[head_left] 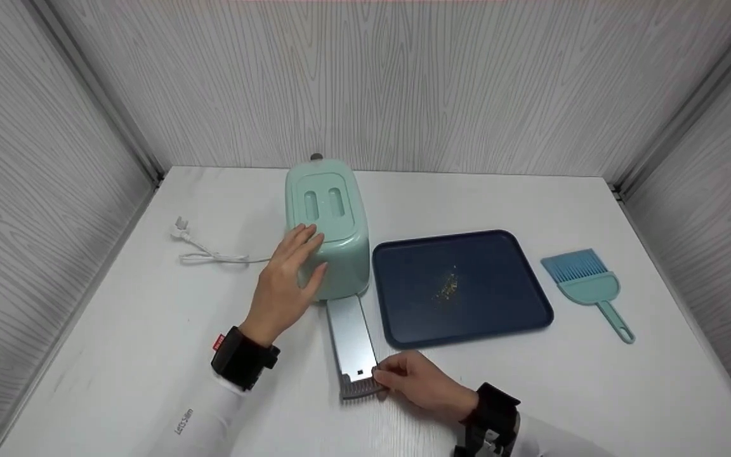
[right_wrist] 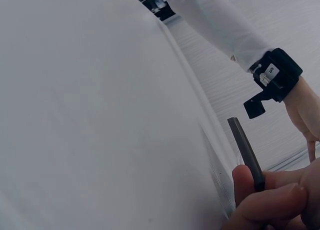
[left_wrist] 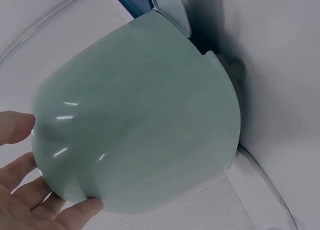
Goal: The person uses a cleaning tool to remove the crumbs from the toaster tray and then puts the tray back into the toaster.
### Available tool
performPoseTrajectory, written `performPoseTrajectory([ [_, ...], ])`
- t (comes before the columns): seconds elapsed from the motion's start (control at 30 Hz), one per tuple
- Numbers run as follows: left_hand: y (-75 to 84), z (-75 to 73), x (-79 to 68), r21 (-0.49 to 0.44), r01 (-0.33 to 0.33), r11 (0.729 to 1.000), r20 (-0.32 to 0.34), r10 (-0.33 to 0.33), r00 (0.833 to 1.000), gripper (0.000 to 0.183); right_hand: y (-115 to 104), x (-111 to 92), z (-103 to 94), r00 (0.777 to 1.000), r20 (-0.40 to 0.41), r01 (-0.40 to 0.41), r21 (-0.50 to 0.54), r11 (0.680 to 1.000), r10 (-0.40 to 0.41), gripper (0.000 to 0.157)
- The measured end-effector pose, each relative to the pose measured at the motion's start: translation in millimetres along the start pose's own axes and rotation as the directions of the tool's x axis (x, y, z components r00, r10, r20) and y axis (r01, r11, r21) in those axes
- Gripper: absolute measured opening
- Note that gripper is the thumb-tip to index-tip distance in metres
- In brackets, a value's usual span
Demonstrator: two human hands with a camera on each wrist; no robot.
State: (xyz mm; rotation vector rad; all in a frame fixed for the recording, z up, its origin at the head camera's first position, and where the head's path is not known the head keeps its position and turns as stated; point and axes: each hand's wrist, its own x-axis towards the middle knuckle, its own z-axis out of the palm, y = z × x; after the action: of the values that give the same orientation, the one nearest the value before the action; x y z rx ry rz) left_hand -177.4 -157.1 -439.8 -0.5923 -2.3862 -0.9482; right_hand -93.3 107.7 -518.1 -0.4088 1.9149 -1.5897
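A mint-green toaster [head_left: 346,266] with two slots stands at the middle left of the table. My left hand [head_left: 284,285] rests on its near top edge, fingers spread over the rounded corner; the left wrist view shows the fingertips [left_wrist: 87,206] touching the shell [left_wrist: 140,115]. From the toaster's near end juts a metal crumb tray [head_left: 351,333] with a grey slotted end. At that end's right corner, my right hand [head_left: 419,384] pinches the tray between thumb and fingers. Seen edge-on in the right wrist view, the dark tray end [right_wrist: 246,152] sits between the fingers.
Right of the toaster lies a dark blue tray [head_left: 499,279] with a small scatter of crumbs [head_left: 448,285]. Farther right is a green-handled brush and dustpan [head_left: 587,285]. A white power cord [head_left: 213,255] with its plug lies left of the toaster. Panels [head_left: 372,89] stand around the table.
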Motion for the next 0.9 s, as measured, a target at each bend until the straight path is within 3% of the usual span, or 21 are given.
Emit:
performPoseTrajectory([
  [0.3,-0.9,1.9,-0.2,-0.007,0.004,1.000,-0.006,-0.004,1.000,0.045,2,6,0.3,0.999,-0.012,0.030,-0.017,0.999,-0.031,0.022],
  [0.9,-1.4,3.0,-0.2,0.006,-0.007,1.000,-0.017,0.007,1.000,0.046,-1,13,3.9,0.999,-0.047,-0.005,0.045,0.999,0.007,0.024],
])
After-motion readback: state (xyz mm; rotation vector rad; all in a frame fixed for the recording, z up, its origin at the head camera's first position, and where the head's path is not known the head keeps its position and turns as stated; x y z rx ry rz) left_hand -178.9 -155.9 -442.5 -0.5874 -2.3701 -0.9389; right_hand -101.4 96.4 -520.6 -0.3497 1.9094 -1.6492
